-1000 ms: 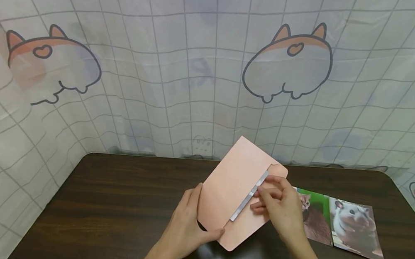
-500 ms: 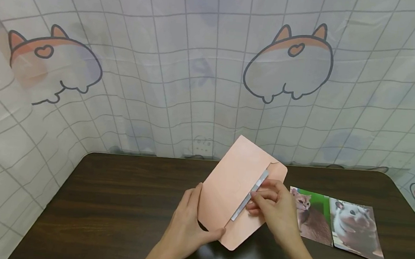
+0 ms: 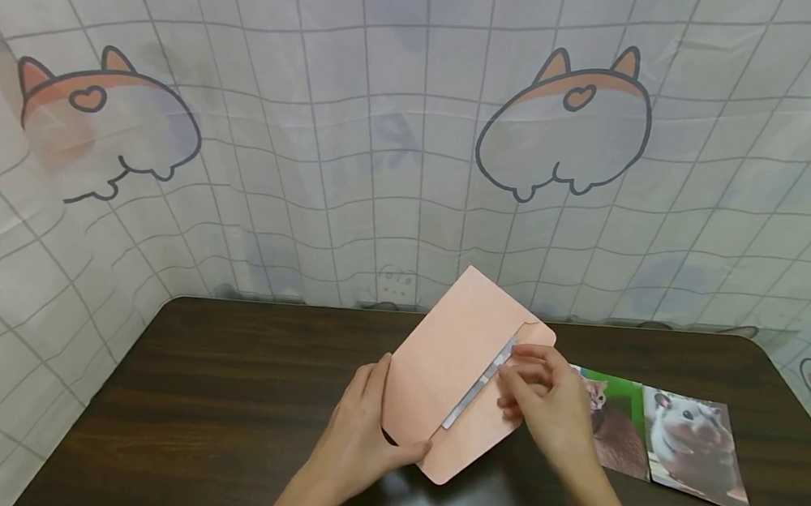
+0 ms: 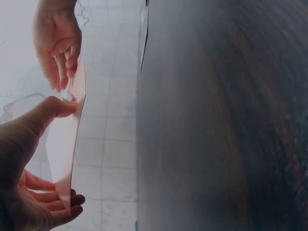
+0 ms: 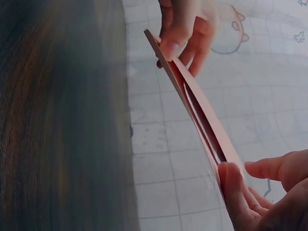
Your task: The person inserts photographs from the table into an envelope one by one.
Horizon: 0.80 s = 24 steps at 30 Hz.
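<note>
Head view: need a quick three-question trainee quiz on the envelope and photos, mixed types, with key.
1. Fill in: in the head view, the rodent photo lies to the ___ of the cat photo.
2. True or false: the left hand grips the pink envelope.
3. The right hand has its fingers at:
A) the rodent photo
B) the left hand
C) the pale insert

Key: 1. right; 2. true; 3. C.

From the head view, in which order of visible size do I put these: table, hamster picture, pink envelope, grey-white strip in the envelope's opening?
1. Table
2. Pink envelope
3. Hamster picture
4. Grey-white strip

Sizes as they appear; nearness may enlarge the second.
</note>
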### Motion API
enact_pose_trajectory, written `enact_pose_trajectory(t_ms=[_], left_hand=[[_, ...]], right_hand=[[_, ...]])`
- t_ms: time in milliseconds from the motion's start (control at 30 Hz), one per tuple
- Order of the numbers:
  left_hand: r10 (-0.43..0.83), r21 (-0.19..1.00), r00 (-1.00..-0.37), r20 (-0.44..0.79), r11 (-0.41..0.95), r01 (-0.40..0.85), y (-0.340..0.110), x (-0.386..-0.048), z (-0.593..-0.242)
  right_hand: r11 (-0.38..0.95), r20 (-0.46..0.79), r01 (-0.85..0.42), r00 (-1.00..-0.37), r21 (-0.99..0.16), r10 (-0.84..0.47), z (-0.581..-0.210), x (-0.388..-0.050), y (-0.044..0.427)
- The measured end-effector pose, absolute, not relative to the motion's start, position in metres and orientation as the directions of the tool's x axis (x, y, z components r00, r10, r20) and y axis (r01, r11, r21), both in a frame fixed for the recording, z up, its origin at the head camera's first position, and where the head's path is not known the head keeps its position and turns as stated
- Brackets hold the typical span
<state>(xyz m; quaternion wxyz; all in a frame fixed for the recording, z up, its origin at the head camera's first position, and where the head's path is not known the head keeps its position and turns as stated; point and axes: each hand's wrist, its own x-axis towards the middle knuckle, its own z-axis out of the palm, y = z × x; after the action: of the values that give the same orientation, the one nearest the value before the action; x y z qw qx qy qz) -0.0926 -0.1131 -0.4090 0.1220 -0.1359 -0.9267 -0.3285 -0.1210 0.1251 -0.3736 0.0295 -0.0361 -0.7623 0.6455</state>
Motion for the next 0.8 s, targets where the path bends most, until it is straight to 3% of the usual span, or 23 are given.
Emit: enact_pose_trajectory(t_ms=[267, 800], left_hand=[[0.213, 0.574, -0.935, 0.285, 0.743, 0.344, -0.121, -0.096, -0.409], [0.275, 0.585, -0.948, 0.158, 0.747, 0.315, -0.136, -0.097, -0.408]], right_hand=[[0.263, 0.119, -0.082, -0.985, -0.961, 0.126, -0.371, -0.119, 0.126], [0.346, 0.203, -0.138, -0.966, -0.928, 0.158, -0.371, -0.120, 0.150]])
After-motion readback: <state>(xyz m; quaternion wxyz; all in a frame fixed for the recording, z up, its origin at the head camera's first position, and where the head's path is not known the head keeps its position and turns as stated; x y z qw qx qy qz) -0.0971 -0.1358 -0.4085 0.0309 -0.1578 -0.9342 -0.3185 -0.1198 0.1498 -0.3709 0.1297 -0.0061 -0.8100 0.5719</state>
